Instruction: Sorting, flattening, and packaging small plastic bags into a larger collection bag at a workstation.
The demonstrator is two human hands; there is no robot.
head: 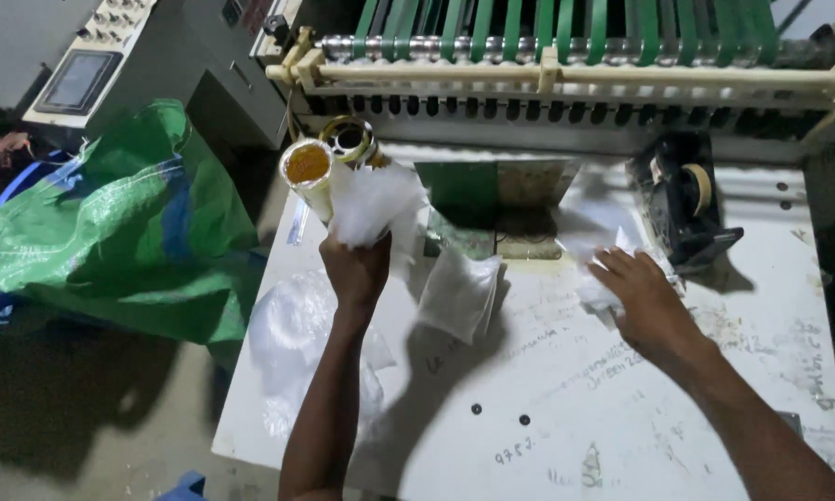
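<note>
1. Head view, looking down: a white metal counter, scuffed and marked with handwriting, stands in front of a machine with green belts running over a metal roller.
2. The left hand is raised above the counter's left part, its grip closed around a bunch of clear plastic bags and a pale roll with an orange core, which points up and away from the person.
3. Just behind that roll sits a second roll with a dark hollow centre.
4. Another clear bag lies flat on the counter, just right of the left hand.
5. The right hand rests palm-down on the right part of the counter, fingers spread flat — its grip open, holding nothing — touching a small pile of clear plastic.
6. A black tape dispenser stands just beyond the right hand.
7. More crumpled clear plastic hangs at the counter's left edge.
8. On the floor to the left lies a large green and blue woven sack — well apart from both hands.
9. A grey control panel with a screen is at the top left.
</note>
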